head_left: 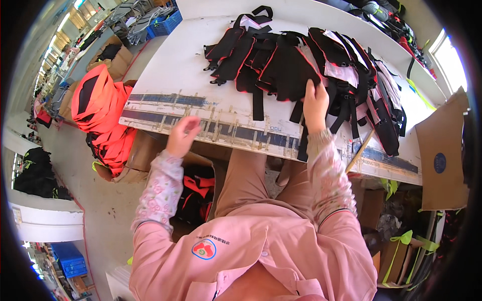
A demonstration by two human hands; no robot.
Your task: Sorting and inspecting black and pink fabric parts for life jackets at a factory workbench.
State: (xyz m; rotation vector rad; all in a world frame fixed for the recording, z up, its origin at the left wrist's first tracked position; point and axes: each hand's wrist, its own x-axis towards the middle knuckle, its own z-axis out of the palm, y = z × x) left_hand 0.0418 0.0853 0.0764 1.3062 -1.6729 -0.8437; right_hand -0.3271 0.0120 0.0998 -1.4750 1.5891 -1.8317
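Several black fabric pieces with red-orange edging, straps and buckles lie in an overlapping row on the white table (175, 65). My right hand (316, 103) pinches the near right corner of one wide black fabric piece (288, 70) between thumb and fingers. Black straps hang from the pieces towards the table's front edge. My left hand (183, 136) is over that edge, left of the row and apart from it. Its fingers are loosely curled, the thumb stands away from them, and nothing shows in between.
Bright orange fabric (103, 115) is heaped over a carton at the left. Below the table, an open box (213, 185) holds black and orange pieces. A cardboard sheet (442, 155) stands at the table's right end. A ledge (321, 15) with more goods runs behind.
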